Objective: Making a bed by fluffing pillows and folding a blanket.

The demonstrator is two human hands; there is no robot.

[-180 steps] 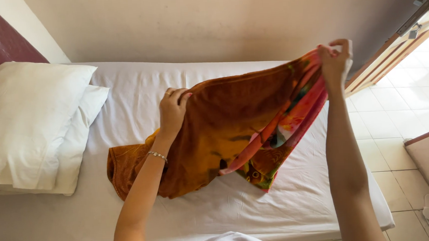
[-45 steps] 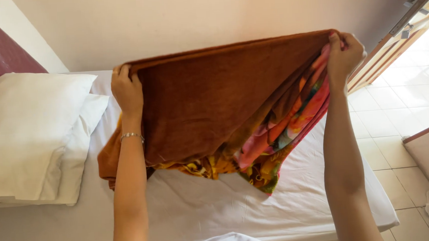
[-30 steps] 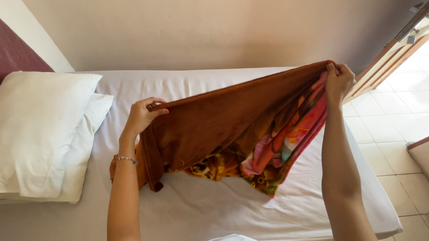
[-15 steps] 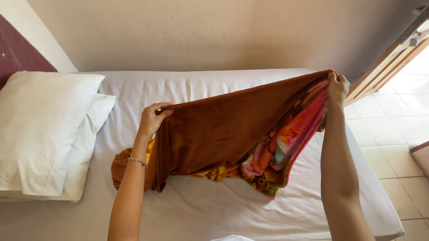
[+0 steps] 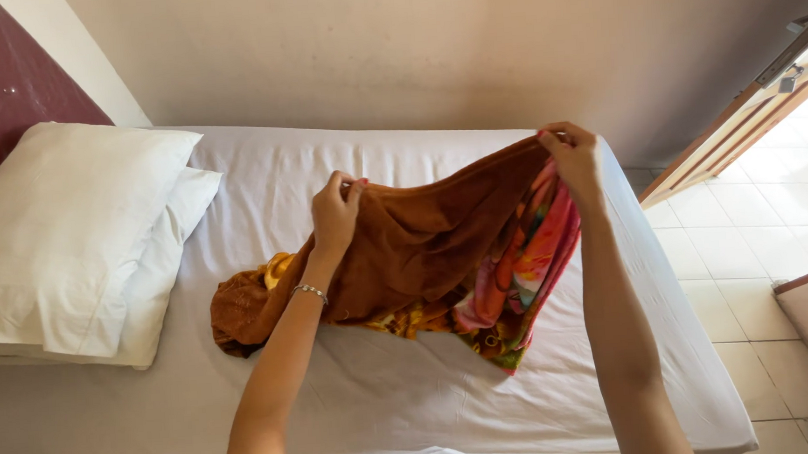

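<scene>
blanket (image 5: 424,244) lowered since before (brown, floral underside), pinched by both hands' fingers (image 5: 350,188).

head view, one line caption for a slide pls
Left hand and right hand hold a brown blanket by its top edge over a white bed, two pillows alongside.

Soft daylight from right doorway, sharp.

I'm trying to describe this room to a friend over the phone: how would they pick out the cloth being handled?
Start at the white-sheeted bed against the beige wall. Above its middle, the left hand and right hand hold up a soft rust-brown blanket by its top edge. Unlike the plain white pillows, it is dark, with a bright pink-orange flowered underside.
</scene>
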